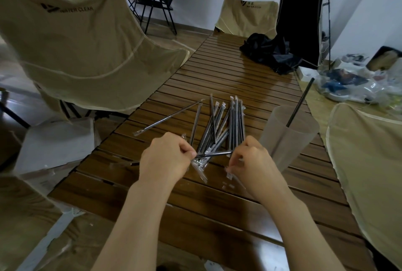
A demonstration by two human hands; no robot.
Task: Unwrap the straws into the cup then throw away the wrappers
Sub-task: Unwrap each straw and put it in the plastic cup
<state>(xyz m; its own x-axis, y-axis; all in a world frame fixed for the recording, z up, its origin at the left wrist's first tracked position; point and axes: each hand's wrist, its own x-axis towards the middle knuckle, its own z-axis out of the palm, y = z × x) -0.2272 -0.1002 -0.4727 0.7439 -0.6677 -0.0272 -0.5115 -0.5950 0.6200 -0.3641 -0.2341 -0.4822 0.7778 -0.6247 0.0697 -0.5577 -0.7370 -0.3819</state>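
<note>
While pinching light, stiff black straw (214,154) between left hand (166,157) and right hand (252,162), peeling slippery, flimsy wrapper (199,167) endwise.

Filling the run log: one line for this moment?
left hand: pinches black straw | right hand: pulls clear wrapper | frosted plastic cup: one straw

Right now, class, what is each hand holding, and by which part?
The left hand pinches one black straw at its left end. The right hand holds the straw's other end, apparently with a clear wrapper.
</note>
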